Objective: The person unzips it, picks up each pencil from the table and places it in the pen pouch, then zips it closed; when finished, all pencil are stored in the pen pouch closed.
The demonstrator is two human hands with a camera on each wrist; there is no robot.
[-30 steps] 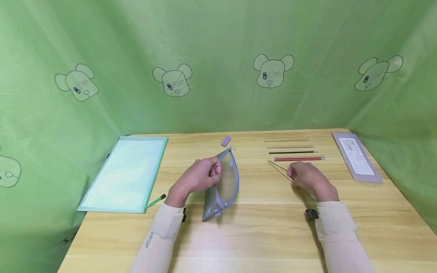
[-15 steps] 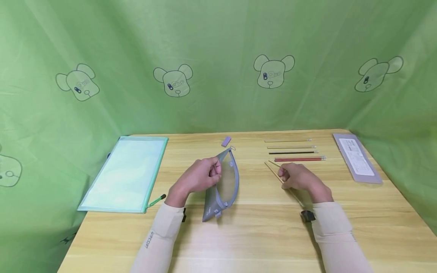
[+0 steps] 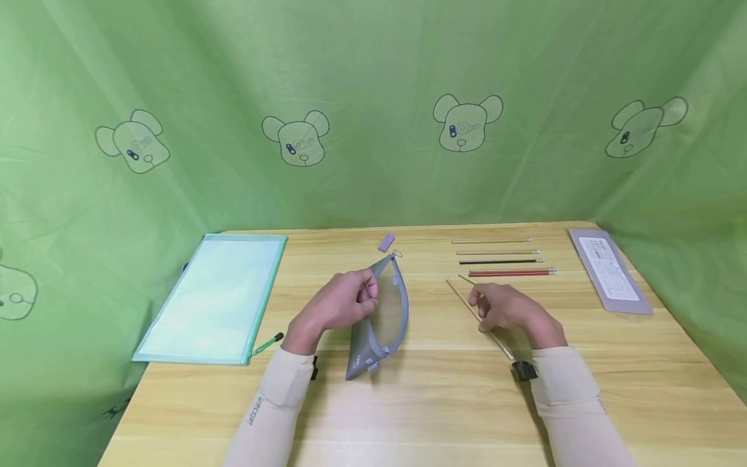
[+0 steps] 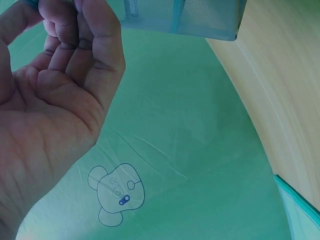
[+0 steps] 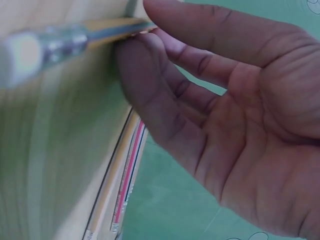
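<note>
Here's the grey pouch (image 3: 363,353), up on the table (image 3: 432,415), mouth gaping to the right, and the left hand (image 3: 335,306) has it by the upper edge, fingers curled in, thumb and fingertips pinched together! Over to the pouch's right, the right hand (image 3: 506,308) pinches a pencil (image 3: 458,292) between thumb and fingertips, the other fingers loosely bent, the white rubber end pointing back toward the wrist. A second pencil (image 3: 465,279) pokes out past those fingers; whether they grip it too, I can't tell.

Right of the pouch and farther off, a row: red pencils (image 3: 512,273), a black pencil (image 3: 496,262), two yellow pencils (image 3: 496,251). Just beyond the pouch's far tip, a purple eraser (image 3: 386,242). Left of it, the teal folder (image 3: 216,295); well off to its right, a lilac packet (image 3: 611,272).
</note>
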